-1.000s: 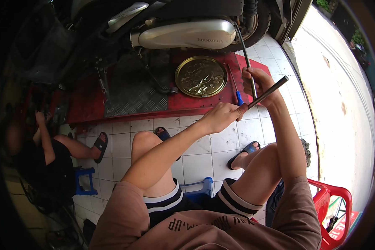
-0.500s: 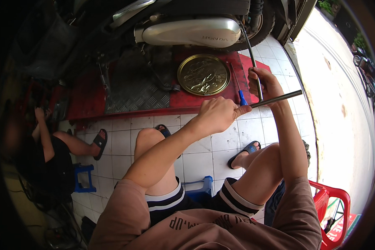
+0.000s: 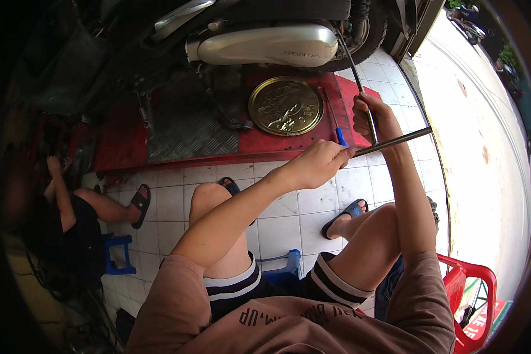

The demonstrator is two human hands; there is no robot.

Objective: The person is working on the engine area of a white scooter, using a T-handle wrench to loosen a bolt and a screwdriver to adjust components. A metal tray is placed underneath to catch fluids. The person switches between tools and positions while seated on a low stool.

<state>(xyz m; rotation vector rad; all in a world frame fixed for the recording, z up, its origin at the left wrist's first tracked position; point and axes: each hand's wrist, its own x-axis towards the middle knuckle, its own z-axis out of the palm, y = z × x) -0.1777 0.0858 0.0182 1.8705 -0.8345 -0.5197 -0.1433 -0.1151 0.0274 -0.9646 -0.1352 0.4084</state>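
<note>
We see the silver cover (image 3: 268, 46) still on, T-handle wrench (image 3: 416, 134) up at its right end; left hand (image 3: 314, 164) grips the crossbar (image 3: 392, 141), right hand (image 3: 380, 120) wraps the shaft (image 3: 353, 66); turning progress unclear.

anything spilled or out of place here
Nothing looks spilled or clearly damaged. Slightly odd: the blue-handled screwdriver lies loose on the red platform beside the gold tray, its handle near the edge, which looks precarious.

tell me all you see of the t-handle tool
The T-handle tool looks like dark, shiny metal: a slim shaft meeting a crossbar. The left hand grips the crossbar's left end; the right hand wraps the shaft. The shaft runs up toward the motorbike's wheel, beside the silver cover; what its tip meets is unclear.
</note>
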